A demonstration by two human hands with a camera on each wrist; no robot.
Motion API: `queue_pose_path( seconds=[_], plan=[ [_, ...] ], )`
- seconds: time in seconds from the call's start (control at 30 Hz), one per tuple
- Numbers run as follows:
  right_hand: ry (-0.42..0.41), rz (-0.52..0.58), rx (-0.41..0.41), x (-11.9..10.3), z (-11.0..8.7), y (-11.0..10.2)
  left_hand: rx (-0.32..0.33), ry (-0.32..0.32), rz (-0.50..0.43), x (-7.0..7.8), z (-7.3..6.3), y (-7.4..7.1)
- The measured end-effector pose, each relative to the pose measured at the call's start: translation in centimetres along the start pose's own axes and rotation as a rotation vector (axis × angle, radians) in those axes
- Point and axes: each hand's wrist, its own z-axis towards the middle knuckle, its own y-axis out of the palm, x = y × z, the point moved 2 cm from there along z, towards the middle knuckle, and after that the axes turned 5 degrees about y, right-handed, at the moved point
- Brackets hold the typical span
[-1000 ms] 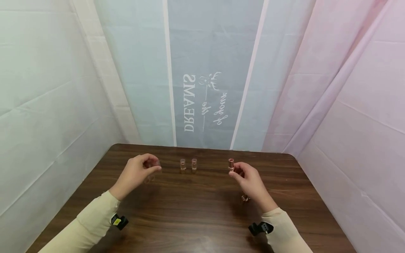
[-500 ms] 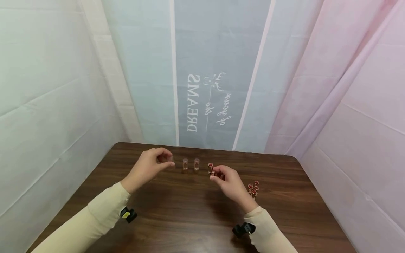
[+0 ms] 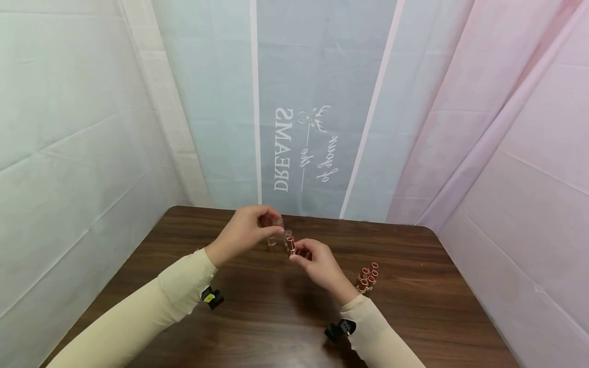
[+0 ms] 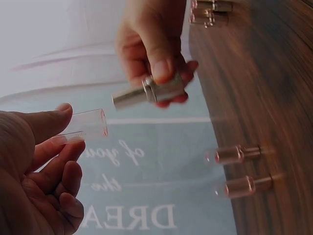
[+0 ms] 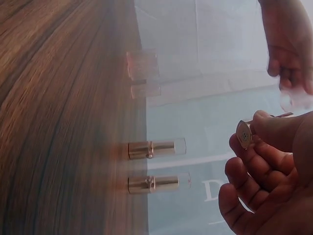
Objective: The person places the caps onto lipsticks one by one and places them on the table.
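My left hand [image 3: 250,225] pinches a clear lipstick cap [image 4: 88,125] between thumb and fingers, its rim turned toward the other hand. My right hand [image 3: 319,260] grips the base of an uncapped lipstick tube [image 3: 291,244], rose-gold with a red inside. In the left wrist view, a short gap separates the tube from the cap, both held above the table. Two lipsticks under clear caps, one nearer [image 4: 247,187] and one beside it [image 4: 230,155], stand upright on the table behind the hands. In the head view, the hands partly cover them.
Several uncapped lipstick tubes [image 3: 363,284] stand clustered on the dark wooden table [image 3: 257,317], right of the right forearm. Loose clear caps [image 5: 143,63] stand at the table's left in the right wrist view. A printed cloth backdrop [image 3: 221,128] hangs behind the table edge.
The right hand has carried the lipstick tube leftward, and the left hand has moved right with the cap, bringing them close together. The tube cluster has come into view behind the right forearm.
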Motion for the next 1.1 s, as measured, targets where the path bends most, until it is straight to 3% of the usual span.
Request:
queue_pose_path(
  seconds=[0.23, 0.47, 0.7, 1.1],
  plan=[
    [-0.017, 0.01, -0.013, -0.8, 0.3, 0.5, -0.028, -0.012, -0.013, 0.8, 0.8, 0.7],
    [-0.015, 0.021, -0.028, -1.2, 0.6, 0.6, -0.051, -0.02, 0.013, 0.8, 0.8, 0.9],
    [0.012, 0.07, -0.011, -1.8, 0.8, 0.4, -0.102, -0.06, -0.038, 0.5, 0.5, 1.5],
    [0.054, 0.135, 0.03, -2.1, 1.0, 0.4, -0.078, -0.057, 0.03, 1.2, 0.6, 1.6]
  ],
)
